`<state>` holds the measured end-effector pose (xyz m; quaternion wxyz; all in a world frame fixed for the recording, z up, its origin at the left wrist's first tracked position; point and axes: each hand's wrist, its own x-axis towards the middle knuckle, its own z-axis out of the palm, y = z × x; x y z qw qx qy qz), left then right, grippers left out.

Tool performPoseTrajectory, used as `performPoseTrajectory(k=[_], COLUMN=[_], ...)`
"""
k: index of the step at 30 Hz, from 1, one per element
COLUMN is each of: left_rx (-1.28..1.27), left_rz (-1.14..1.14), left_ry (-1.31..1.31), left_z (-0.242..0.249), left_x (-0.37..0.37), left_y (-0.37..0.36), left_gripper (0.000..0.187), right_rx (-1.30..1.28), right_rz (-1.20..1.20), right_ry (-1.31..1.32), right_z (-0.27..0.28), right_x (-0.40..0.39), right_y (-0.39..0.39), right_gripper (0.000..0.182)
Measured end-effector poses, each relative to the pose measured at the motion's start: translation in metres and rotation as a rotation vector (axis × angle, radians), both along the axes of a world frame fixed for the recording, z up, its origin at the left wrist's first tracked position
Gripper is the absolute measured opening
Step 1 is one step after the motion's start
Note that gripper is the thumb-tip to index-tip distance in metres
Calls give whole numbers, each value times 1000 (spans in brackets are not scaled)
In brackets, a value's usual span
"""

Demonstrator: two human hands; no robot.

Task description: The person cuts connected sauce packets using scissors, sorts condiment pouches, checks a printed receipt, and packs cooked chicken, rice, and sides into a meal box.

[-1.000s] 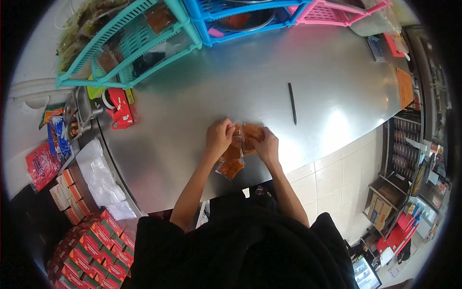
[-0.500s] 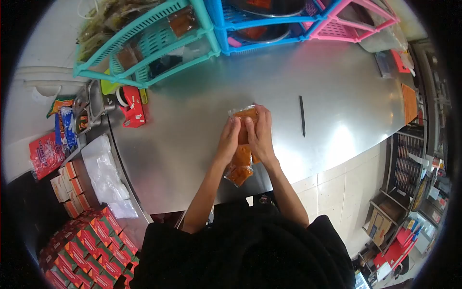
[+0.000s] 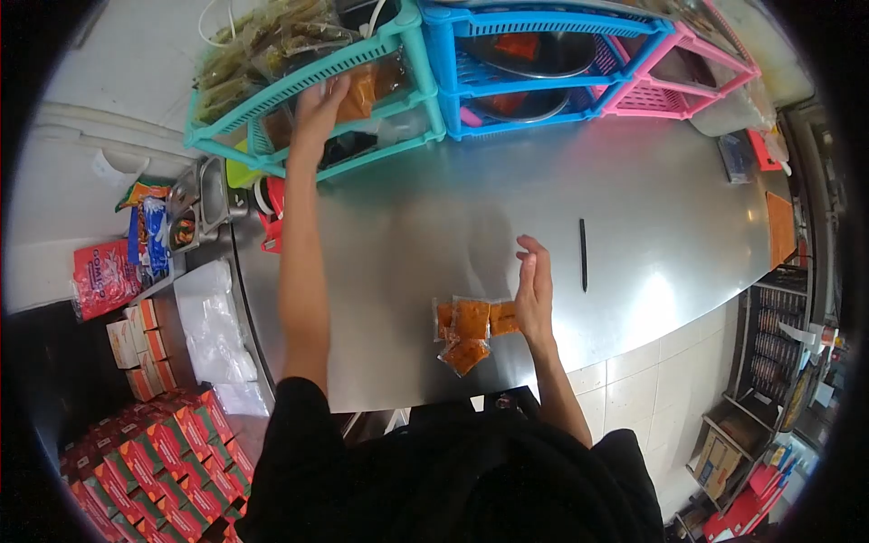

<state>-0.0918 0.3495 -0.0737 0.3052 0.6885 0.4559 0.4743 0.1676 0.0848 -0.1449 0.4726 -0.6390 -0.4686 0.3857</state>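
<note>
My left hand (image 3: 317, 113) reaches into the teal shelf rack (image 3: 272, 95) at the upper left. Its fingers are on a clear sachet of orange-brown sauce (image 3: 358, 95), partly covering its edge. A darker packet lies behind that sachet in the rack. Over the steel table, my right hand (image 3: 534, 291) is open and empty, fingers stretched out. Several flat orange sauce sachets (image 3: 471, 319) lie overlapping on the table just left of its palm, near the front edge.
A black pencil-like stick (image 3: 584, 255) lies on the steel table (image 3: 389, 262) to the right. Blue racks (image 3: 453, 72) holding metal bowls and a pink rack (image 3: 652, 95) stand at the back. Plastic bags (image 3: 213, 321) and stacked red boxes (image 3: 172, 452) are at left.
Both hands were together around a sauce sachet over the table. Now my left hand has carried a sachet up into the teal rack, while my right hand has moved right and opened.
</note>
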Motion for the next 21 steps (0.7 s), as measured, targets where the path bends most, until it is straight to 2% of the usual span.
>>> performPoseTrajectory(k=[3,5,6,7,9,12,13,16,18,20,21], left_rx=[-93,19,-7,-31,-255,342,168,-29,58,16,84], left_rz=[-119,-209,-241,-277,-321,-349,-365,-506,-476,-326,-268], left_ry=[483,663,740,817,948,1129,1119,910,942,1044,1091], left_z=[1,-2,-3,3,44,22,28,19,10,0,-7], left_x=[8,22,26,34,52,37,41,31,23,16,12], left_y=[36,50,55,56,44,57,55,54,56,61,67], left_gripper=[31,28,27,26,25,25,28,32,35,35,36], right_rx=[-21,-61,-85,-110,-136,-158,-165,-209,-236,-271,-247], right_rz=[-23,-31,-36,-43,-58,-62,-67,-131,-178,-197,-163], right_ry=[-1,-11,-19,-24,12,36,37,24,15,-17,-130], right_z=[-2,-1,0,1,0,-13,-17,-18,-15,-30,-41], right_x=[11,17,19,22,26,34,37,51,59,67,68], right_y=[-10,-17,-19,-21,-25,-30,-33,-42,-50,-64,-71], right_gripper=[37,37,37,37,38,45,48,50,51,42,35])
